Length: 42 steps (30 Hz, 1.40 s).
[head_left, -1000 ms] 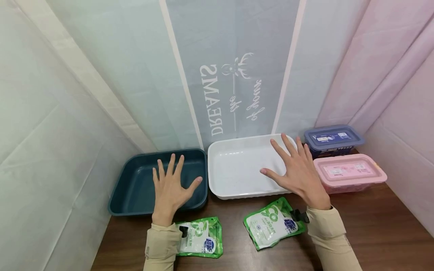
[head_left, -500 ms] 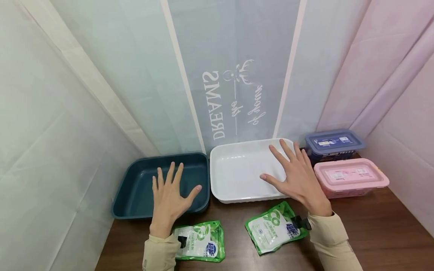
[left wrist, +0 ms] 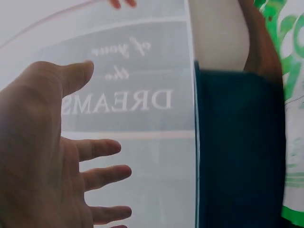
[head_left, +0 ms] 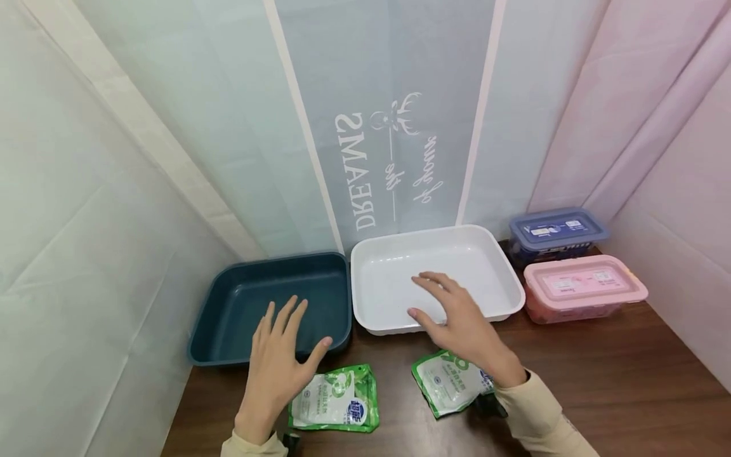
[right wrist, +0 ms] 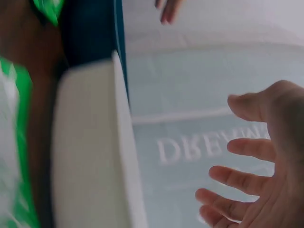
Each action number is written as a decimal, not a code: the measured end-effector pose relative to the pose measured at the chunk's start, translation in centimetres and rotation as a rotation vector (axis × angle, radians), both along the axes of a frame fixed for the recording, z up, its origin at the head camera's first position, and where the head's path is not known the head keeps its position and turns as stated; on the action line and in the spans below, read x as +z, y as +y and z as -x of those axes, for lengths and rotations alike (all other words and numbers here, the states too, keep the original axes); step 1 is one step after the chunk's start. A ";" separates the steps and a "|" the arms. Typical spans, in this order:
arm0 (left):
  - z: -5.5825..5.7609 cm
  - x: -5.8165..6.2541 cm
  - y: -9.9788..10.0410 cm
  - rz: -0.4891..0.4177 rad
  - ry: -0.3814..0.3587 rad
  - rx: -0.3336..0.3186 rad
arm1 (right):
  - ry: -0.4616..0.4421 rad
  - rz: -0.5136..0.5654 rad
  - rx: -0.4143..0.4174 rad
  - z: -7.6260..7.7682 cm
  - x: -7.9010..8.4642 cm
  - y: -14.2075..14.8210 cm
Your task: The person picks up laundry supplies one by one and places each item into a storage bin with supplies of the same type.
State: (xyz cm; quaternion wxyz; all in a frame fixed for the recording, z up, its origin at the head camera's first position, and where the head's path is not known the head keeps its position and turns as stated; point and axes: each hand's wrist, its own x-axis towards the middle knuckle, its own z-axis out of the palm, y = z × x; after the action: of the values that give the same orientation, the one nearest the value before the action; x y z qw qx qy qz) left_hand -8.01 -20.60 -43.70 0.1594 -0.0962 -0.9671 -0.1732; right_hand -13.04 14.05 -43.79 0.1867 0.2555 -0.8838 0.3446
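My left hand [head_left: 280, 374] hovers with spread fingers over the front of a dark teal tray [head_left: 228, 317], holding nothing. Close beside that wrist lies a green and white pouch [head_left: 331, 403] on the table. Over the front edge of a white tray [head_left: 377, 285] is my right hand [head_left: 465, 330], its fingers loosely bent and nothing in them. A second green and white pouch [head_left: 445, 384] lies below the right hand, partly covered by the hand and wrist. Both wrist views show bare fingers, the left ones [left wrist: 102, 175] apart and the right ones [right wrist: 237, 178] slightly curved.
At the right stand a pink lidded box [head_left: 585, 289] and, behind it, a blue lidded box [head_left: 556, 231]. A printed cloth [head_left: 394, 127] hangs behind the trays. The brown wooden table [head_left: 639, 381] meets pale cloth walls on both sides.
The right hand has moved left and toward the body, its fingers less spread. My left hand has drawn slightly back. The pouches and trays stay in place.
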 end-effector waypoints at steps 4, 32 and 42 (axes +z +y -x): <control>-1.5 -0.3 0.4 -0.003 0.020 -0.017 | -0.081 0.039 0.077 -1.5 -0.8 -1.6; -5.0 -7.1 0.5 0.022 -0.230 -0.043 | -0.405 0.027 0.355 -5.4 -7.0 -7.3; -4.2 -7.3 0.0 0.048 -0.425 -0.035 | -0.672 0.204 0.418 -6.0 -7.4 -7.5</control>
State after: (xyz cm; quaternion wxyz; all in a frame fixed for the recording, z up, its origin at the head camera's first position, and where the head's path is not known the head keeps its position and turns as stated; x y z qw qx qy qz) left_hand -3.77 -20.62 -50.96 -0.0535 -0.0780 -0.9810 -0.1695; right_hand -7.02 6.55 -51.21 -0.1622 0.2827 -0.7859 0.5255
